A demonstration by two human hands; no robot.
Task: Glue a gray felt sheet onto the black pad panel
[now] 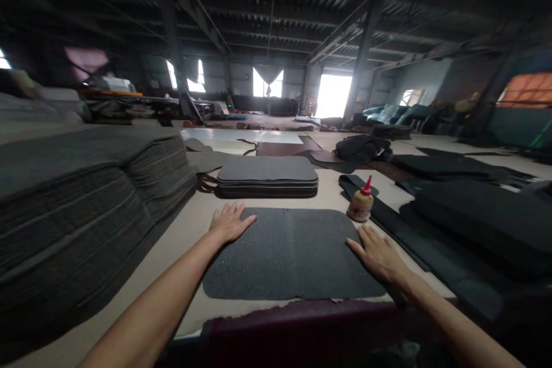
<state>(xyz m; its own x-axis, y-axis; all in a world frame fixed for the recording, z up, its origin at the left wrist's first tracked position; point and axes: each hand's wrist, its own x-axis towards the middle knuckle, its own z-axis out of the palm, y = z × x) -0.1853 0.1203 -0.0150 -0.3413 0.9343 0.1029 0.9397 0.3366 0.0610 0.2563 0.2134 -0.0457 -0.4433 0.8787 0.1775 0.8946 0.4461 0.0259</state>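
Observation:
A dark grey sheet with rounded corners [288,256] lies flat on the pale table [146,276] before me. My left hand [230,223] rests on its upper left edge, fingers spread. At the right edge, my right hand [377,250] lies with fingers extended and thumb on the sheet. Neither hand grips anything. Just beyond my right hand stands a glue bottle with a red nozzle [361,204]. Behind the sheet is a neat stack of similar grey pieces [267,177].
Tall piles of dark material [77,213] fill the left side. More dark stacks [483,218] and long strips [401,230] lie on the right. A black bundle [362,148] sits further back. Dark reddish cloth [297,328] hangs at the near edge.

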